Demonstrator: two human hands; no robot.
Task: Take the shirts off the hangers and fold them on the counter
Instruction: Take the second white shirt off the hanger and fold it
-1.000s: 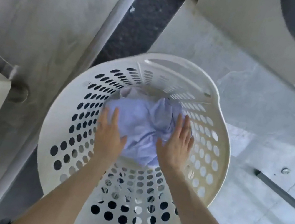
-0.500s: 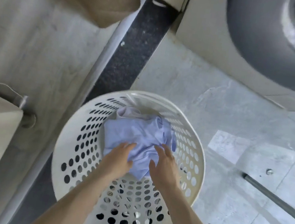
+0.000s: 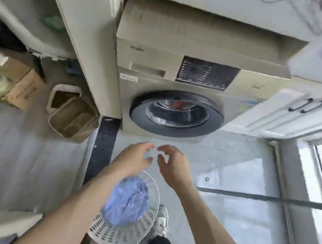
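Both the left hand (image 3: pixel 135 159) and right hand (image 3: pixel 171 166) hang open and empty above the basket (image 3: pixel 137 233) holding a crumpled blue shirt (image 3: pixel 127 201), seemingly free for the next hanger.

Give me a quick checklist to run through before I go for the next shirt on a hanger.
1. Left hand empty: ok, fingers spread, holding nothing.
2. Right hand empty: ok, open in the air.
3. Blue shirt inside the white laundry basket: ok, though bunched, not folded.
4. Hanger within sight: ok, top right, blurred.
5. Garment on that hanger: cannot tell, only a pale blur.
6. Counter free for folding: cannot tell.
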